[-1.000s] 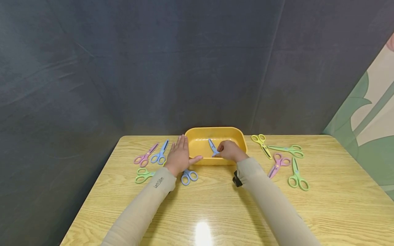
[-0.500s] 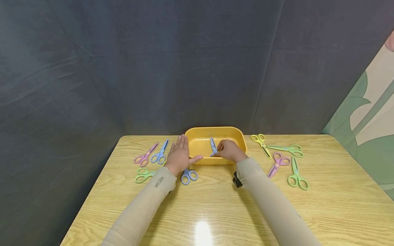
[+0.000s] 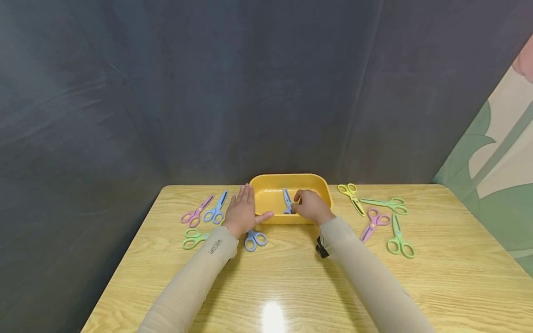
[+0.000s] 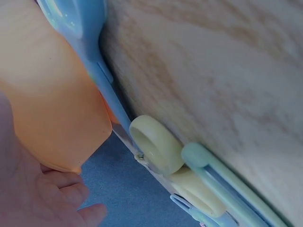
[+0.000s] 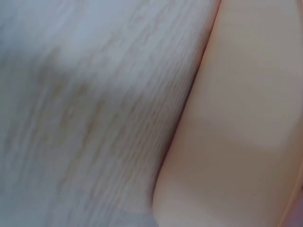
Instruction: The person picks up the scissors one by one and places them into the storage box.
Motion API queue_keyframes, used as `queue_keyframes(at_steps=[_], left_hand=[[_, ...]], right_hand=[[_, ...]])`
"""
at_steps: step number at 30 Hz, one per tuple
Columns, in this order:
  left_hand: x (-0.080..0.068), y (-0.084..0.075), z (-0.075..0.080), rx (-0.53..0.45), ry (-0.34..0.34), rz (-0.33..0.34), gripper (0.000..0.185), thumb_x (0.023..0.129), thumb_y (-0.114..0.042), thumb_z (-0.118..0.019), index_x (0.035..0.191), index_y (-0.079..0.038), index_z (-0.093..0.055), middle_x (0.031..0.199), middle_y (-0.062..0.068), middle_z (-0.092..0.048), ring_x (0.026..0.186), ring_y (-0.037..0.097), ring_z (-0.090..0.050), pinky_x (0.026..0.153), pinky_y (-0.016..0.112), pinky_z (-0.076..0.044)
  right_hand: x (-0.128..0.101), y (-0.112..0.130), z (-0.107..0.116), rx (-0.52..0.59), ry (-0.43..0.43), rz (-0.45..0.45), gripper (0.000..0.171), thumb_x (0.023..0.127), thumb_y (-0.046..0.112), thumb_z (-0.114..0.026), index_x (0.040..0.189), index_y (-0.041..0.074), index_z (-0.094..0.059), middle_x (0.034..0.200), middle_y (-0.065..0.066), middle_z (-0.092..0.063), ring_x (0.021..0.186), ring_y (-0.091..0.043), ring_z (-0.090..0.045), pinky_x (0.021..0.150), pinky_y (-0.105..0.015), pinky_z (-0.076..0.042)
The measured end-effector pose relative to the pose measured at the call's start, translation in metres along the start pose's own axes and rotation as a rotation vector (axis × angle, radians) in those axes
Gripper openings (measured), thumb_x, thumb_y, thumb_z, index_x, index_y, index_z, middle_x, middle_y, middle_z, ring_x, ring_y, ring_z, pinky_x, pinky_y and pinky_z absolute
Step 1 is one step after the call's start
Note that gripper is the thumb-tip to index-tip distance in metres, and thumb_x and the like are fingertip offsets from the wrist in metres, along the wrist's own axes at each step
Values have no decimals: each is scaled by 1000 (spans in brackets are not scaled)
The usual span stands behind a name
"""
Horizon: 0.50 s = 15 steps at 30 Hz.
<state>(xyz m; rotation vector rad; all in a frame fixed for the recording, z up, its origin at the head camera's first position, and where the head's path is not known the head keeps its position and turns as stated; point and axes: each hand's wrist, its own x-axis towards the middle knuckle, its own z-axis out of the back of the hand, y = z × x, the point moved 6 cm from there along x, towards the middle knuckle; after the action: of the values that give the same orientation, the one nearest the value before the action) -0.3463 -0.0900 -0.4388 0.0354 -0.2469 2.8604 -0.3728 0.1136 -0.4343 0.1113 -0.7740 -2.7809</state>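
Inside the yellow tray [image 3: 320,184], blue scissors [image 3: 287,200] sit pinched in the right hand [image 3: 310,207]; left hand [image 3: 241,211] flat.

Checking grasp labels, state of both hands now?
Left hand: open, flat on the table beside the tray.
Right hand: holding blue scissors over the tray.

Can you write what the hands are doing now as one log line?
right hand: holds blue scissors in yellow tray | left hand: flat beside tray
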Motion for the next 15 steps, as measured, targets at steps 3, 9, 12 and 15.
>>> queue_keyframes(at_steps=[3,9,12,15], left_hand=[[0,1,-1,-1,5,-2,112,92,-78,-46,158,7,-16,166,23,-11,155,33,-9,122,53,-19],[-1,-1,1,-23,22,-9,110,93,-75,-47,159,7,-14,167,23,-9,155,33,-7,122,53,-18],[-2,-1,4,-15,24,-1,110,93,-76,-47,159,6,-15,167,23,-11,155,33,-8,122,52,-18],[-2,-2,5,-8,27,0,110,93,-76,-46,159,6,-15,167,22,-11,155,32,-8,122,52,-19]], right_hand=[[-3,2,1,-16,-16,13,26,96,20,-64,111,-1,-66,89,-11,-64,73,-22,-57,64,-35,-49],[-9,3,7,-58,-82,46,26,97,20,-60,113,0,-65,93,-12,-60,73,-23,-56,61,-34,-47],[-11,4,9,-66,-120,77,26,98,21,-59,113,1,-64,96,-13,-61,73,-24,-57,61,-36,-48],[-14,5,12,-83,-173,120,24,98,19,-58,111,0,-65,95,-14,-62,72,-24,-58,61,-38,-49]])
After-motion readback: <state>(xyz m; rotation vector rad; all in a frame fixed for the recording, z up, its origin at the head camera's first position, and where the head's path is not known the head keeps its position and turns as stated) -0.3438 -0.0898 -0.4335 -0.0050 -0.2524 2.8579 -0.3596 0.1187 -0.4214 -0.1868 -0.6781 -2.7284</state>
